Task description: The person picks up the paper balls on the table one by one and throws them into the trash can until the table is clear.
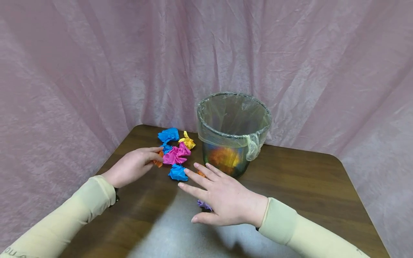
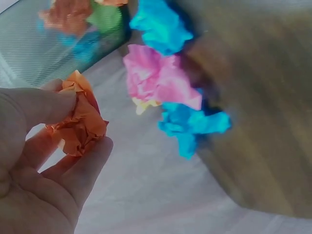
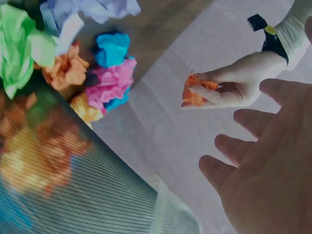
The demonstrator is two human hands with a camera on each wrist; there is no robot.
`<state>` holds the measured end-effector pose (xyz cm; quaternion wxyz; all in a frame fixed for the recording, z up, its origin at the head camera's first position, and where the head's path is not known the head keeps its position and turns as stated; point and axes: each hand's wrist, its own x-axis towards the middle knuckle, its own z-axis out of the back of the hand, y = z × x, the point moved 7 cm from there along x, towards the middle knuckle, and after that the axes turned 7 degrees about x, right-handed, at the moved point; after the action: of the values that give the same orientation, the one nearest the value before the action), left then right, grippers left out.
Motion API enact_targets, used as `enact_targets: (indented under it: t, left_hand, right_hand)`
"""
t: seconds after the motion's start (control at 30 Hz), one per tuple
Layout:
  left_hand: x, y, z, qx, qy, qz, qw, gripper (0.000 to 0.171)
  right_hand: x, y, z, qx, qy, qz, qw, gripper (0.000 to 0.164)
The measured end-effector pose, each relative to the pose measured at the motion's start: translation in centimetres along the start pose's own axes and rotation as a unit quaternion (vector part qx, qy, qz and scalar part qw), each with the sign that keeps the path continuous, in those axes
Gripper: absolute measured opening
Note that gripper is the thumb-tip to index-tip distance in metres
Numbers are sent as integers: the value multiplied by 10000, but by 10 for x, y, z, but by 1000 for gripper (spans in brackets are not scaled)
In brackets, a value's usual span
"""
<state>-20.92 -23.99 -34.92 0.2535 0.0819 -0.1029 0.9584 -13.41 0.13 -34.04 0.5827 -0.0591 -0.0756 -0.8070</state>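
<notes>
My left hand [image 1: 132, 165] pinches a crumpled orange paper ball [image 2: 80, 122] between thumb and fingers, lifted above the table in the wrist views. Beside it in the head view lie a crumpled pink paper [image 1: 176, 154], blue paper balls [image 1: 169, 135] and a yellow one [image 1: 187, 142]. My right hand [image 1: 226, 197] holds nothing; its fingers are spread, palm down, in front of the basket. It partly covers a purple paper ball [image 1: 204, 205] and another orange one [image 1: 201, 173]. A green paper ball [image 3: 17, 51] shows in the right wrist view, hidden from the head view.
A round mesh wastebasket [image 1: 233, 135] stands toward the back of the brown wooden table [image 1: 300, 175]. Its clear liner is knotted [image 1: 254, 147] over the rim, and colored crumpled papers show through the mesh. Pink curtains [image 1: 161, 64] hang behind and at both sides.
</notes>
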Motion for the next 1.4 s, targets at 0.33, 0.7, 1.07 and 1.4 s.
enact_targets:
  t: [0.33,0.7,1.07,1.4]
  left_hand:
    - [30,-16,43,-22,-101,-345,9994,19]
    - [66,-41,85,269,-191,-470,9983,21]
    - [100,-70,112,150,-268,-825,9961,22]
    - [133,-100,120,135,-370,-1292,9908,23]
  right_hand:
    - [6,2,28,-82,116,135,9998,82]
    - [-13,-27,84,-81,-231,-355,9991,83]
    - [-44,-69,118,-195,-220,-1223,9921,81]
    - [-72,-96,127,-174,-232,-1700,9850,80]
